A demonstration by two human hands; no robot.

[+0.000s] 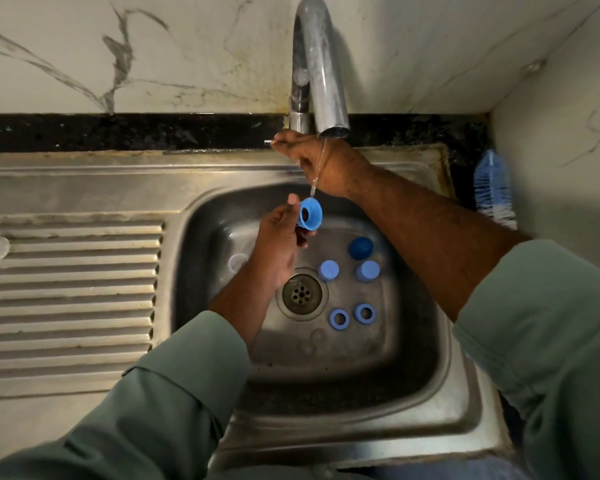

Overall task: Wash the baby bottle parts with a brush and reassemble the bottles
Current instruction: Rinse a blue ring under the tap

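Steel sink (465, 410) – left hand (278, 244) fingers grasp blue collar (310, 213), right hand (319, 161) grips tap lever (269, 142)

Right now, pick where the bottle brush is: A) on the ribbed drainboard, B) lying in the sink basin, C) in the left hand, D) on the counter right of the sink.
D: the bottle brush lies on the counter beside the sink's right edge, touched by neither hand.

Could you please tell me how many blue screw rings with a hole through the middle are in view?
3: one ring held by the left hand under the water, two lying side by side right of the drain. More may be hidden.
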